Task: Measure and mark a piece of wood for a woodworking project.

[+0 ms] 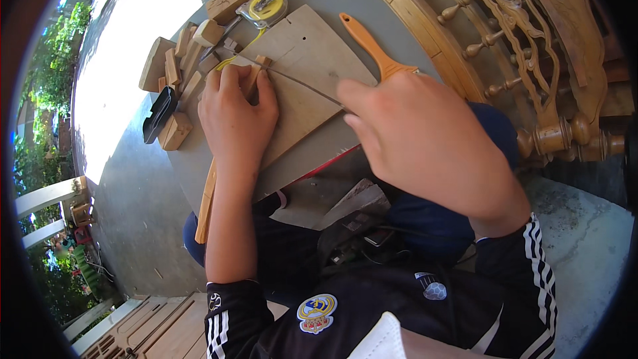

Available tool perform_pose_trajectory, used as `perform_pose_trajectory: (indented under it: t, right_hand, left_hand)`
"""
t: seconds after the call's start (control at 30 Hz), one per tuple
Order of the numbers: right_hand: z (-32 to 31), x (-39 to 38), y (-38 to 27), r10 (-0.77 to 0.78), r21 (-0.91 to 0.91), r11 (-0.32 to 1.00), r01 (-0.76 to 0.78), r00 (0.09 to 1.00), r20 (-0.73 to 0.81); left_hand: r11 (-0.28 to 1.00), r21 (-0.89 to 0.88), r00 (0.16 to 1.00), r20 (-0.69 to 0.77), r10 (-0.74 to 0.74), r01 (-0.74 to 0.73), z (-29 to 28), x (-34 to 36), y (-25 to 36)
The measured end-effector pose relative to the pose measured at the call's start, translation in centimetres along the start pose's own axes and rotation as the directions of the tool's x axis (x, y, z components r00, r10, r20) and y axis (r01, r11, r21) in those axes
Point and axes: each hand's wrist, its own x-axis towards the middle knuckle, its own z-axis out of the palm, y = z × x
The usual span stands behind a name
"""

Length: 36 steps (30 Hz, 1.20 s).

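Wooden piece [251, 81] sits on the left part of the flat board [319, 53], pinched in the left hand [236, 106]. Right hand [405, 126] is closed round one end of a thin rod-like tool [299, 82] crossing above the board. Risk: tool skids off the wood into the left fingertips just beside it. Loose pinch could also let the piece twist.

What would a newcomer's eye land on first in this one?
Probably the two hands: the left hand pinches a small wooden piece over a flat board, and the right hand grips a long thin tool. Next, the orange brush right of the board, the yellow-faced tape measure beyond it, and carved woodwork at upper right.
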Motion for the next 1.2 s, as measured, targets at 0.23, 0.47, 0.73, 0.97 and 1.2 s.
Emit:
perform_pose_trajectory:
  t: [0.23, 0.47, 0.73, 0.97, 1.2]
  right_hand:
    - [1.5, 0.5, 0.9, 0.109, -0.033, 0.994, -0.107, 0.991, 0.077]
    - [-3.6, -2.0, -1.0, 0.178, -0.109, 0.981, -0.16, 0.966, 0.188]
    - [0.6, 0.0, 0.2, 0.038, -0.016, 0.999, -0.038, 0.999, 0.025]
    - [-0.1, -0.5, 0.0, 0.099, -0.057, 0.994, -0.097, 0.995, 0.029]
    - [-2.8, -1.1, -1.0, 0.125, -0.125, 0.986, -0.109, 0.984, 0.13]
  left_hand:
    - [0.999, -0.037, 1.0, 0.017, 0.015, -0.015, 0.2, 0.3, 0.4]
    - [0.997, -0.072, 1.0, 0.026, -0.01, 0.011, 0.1, 0.2, 0.0]
    - [0.999, -0.045, 0.999, 0.035, -0.019, 0.021, 0.1, 0.0, -0.4]
    - [0.998, -0.059, 1.0, 0.004, 0.017, -0.016, 0.4, 0.3, 0.2]
    - [0.997, -0.069, 0.999, 0.033, -0.026, 0.029, 0.2, 0.1, -0.4]
